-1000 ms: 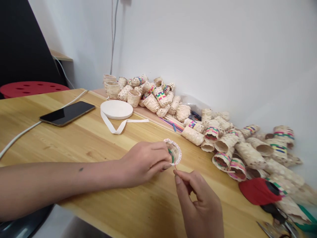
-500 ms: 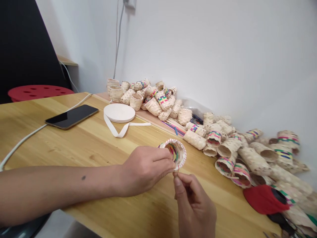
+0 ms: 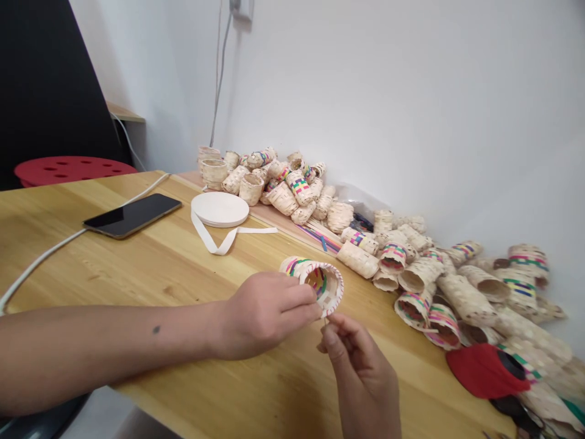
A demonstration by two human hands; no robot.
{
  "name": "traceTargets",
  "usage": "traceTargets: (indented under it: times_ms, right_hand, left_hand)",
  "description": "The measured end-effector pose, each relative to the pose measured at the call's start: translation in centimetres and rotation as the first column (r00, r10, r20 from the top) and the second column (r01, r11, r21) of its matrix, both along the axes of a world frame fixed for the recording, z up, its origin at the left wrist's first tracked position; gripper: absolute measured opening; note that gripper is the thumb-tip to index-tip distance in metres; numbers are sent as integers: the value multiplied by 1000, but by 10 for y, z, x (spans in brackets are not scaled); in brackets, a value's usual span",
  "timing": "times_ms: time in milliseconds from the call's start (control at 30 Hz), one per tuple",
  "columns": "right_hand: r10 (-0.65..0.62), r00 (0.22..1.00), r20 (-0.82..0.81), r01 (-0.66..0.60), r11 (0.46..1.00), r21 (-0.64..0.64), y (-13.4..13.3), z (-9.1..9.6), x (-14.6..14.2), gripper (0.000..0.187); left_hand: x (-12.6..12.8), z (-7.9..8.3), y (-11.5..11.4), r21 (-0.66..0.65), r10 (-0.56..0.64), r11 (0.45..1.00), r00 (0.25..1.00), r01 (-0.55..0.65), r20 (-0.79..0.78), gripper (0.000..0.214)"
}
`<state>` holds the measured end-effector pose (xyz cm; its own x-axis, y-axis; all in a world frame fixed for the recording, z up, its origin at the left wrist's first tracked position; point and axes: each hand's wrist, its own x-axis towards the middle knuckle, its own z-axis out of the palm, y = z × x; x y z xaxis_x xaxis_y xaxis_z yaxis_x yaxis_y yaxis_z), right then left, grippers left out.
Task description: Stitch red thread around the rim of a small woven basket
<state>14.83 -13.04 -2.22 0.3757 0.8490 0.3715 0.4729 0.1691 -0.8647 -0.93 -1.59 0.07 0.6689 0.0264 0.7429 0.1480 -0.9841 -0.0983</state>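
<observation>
A small woven basket point(image 3: 336, 299) lies on its side above the table, its round mouth facing right. Pink-and-white stitching runs along the rim, and green, pink and yellow strips are woven into its body. My left hand point(image 3: 269, 311) is closed around its near wall, fingers hooked over the edge of the mouth. Just below the rim, my right hand point(image 3: 361, 366) pinches a thin needle-like strand point(image 3: 326, 321) between thumb and forefinger. Whether it is a needle or thread cannot be made out.
Many woven baskets point(image 3: 361, 261) lie heaped along the wall. A roll of white ribbon point(image 3: 220, 208) and a phone point(image 3: 132, 215) with a white cable point(image 3: 43, 265) rest on the wooden table point(image 3: 205, 274). A red cap-like item point(image 3: 478, 369) sits at right, a red stool point(image 3: 77, 169) behind.
My left hand has turned the basket, so more of its outer side shows at left. My right hand has shifted slightly lower from the rim, still pinching.
</observation>
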Motion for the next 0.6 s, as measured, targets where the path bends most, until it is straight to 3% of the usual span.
traceTargets:
  times_ms: [100,400,500,600]
  right_hand:
    - [8,995,-104,-6,1000,15,-1,-5,1,16]
    - [-82,995,-63,91,984,155,2,-13,-6,16]
    - [-111,984,142,91,986,140,0,-4,-1,21]
    - [-191,872,451,107,973,204,-3,10,5,15]
  left_hand:
    - [0,-1,1,-9,16,1000,1000,-16,-12,28]
    - [1,2,-5,-10,-70,998,996,69,-53,40]
    - [3,0,-2,12,-55,998,996,56,-72,37]
    - [4,-4,0,26,-31,999,995,33,-96,34]
